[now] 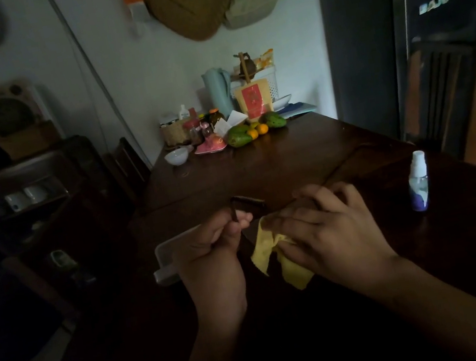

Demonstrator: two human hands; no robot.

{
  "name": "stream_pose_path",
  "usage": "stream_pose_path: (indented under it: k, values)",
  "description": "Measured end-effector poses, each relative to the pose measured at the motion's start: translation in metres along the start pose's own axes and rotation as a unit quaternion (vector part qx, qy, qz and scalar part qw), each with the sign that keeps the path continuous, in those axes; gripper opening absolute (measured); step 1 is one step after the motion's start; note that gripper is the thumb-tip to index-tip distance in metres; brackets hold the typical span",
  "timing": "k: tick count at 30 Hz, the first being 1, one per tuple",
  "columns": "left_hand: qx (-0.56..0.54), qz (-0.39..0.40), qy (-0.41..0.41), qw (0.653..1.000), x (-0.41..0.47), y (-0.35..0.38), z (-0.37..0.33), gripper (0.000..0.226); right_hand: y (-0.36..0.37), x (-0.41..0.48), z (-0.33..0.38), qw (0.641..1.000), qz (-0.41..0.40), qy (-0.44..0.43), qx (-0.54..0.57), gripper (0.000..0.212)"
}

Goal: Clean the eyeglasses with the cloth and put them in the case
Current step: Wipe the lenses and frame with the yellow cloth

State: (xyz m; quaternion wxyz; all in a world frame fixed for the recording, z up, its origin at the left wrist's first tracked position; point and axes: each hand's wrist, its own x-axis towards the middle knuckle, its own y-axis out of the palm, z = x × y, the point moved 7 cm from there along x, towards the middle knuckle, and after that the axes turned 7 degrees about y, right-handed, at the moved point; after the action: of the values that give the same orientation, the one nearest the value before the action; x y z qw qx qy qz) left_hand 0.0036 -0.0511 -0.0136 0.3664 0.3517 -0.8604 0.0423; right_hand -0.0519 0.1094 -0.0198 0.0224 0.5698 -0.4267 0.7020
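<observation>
The eyeglasses (246,207) hang above the table (274,161), long axis running left to right between both hands; the left hand (210,248) pinches one end; the right hand (329,225) presses the yellow cloth (268,247) around the other; the case (164,255) lies just left, nearer the left hand.
</observation>
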Motion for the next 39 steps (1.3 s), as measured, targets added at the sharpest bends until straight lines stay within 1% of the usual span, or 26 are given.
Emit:
stream_pose_path:
  k: [3, 6, 8, 10, 12, 14, 17, 21, 23, 27, 29, 31, 34, 39]
  values:
    - [-0.001, 0.012, -0.012, 1.000, -0.002, 0.003, 0.002, 0.039, 0.004, 0.002, -0.002, 0.998, 0.049, 0.032, 0.018, 0.039]
    - [-0.018, 0.005, -0.033, 0.999, -0.001, 0.003, 0.007, 0.041, 0.007, 0.003, -0.005, 0.995, 0.081, 0.031, 0.046, 0.036]
    - [-0.026, 0.001, -0.042, 0.999, -0.001, 0.002, 0.009, 0.042, 0.009, 0.002, -0.007, 0.994, 0.083, 0.026, 0.074, 0.031]
    - [-0.031, 0.000, -0.050, 0.998, -0.002, 0.003, 0.011, 0.045, 0.008, 0.001, -0.008, 0.993, 0.065, 0.022, 0.099, 0.024]
    - [-0.038, -0.003, -0.057, 0.998, -0.004, 0.005, 0.011, 0.047, 0.007, 0.000, -0.008, 0.991, 0.052, 0.012, 0.125, 0.025]
    - [-0.038, -0.009, -0.060, 0.997, -0.004, 0.005, 0.011, 0.046, 0.009, -0.001, -0.005, 0.988, 0.060, -0.018, 0.139, 0.027]
    - [-0.051, -0.016, -0.063, 0.997, -0.003, 0.004, 0.015, 0.045, 0.012, -0.002, -0.005, 0.984, 0.073, -0.048, 0.153, 0.023]
    - [-0.050, -0.005, -0.059, 0.997, -0.003, 0.004, 0.016, 0.043, 0.017, -0.003, -0.006, 0.977, 0.099, -0.045, 0.183, 0.042]
    - [-0.050, -0.010, -0.058, 0.997, -0.001, 0.000, 0.017, 0.040, 0.017, -0.002, -0.006, 0.977, 0.099, -0.046, 0.182, 0.044]
    - [-0.044, -0.016, -0.051, 0.998, 0.003, -0.005, 0.018, 0.037, 0.013, 0.000, -0.011, 0.977, 0.086, -0.037, 0.190, 0.030]
    - [-0.036, -0.024, -0.054, 0.998, 0.002, -0.004, 0.019, 0.038, 0.014, -0.001, -0.011, 0.978, 0.090, -0.030, 0.188, 0.031]
    - [-0.034, -0.036, -0.059, 0.997, 0.000, -0.004, 0.019, 0.039, 0.014, -0.002, -0.005, 0.980, 0.093, -0.036, 0.170, 0.027]
    - [-0.029, -0.038, -0.060, 0.997, 0.000, -0.003, 0.019, 0.039, 0.015, -0.003, 0.005, 0.984, 0.095, -0.045, 0.141, 0.029]
    - [-0.020, -0.044, -0.049, 0.998, 0.000, -0.004, 0.015, 0.031, 0.011, 0.000, -0.004, 0.988, 0.088, -0.002, 0.124, 0.029]
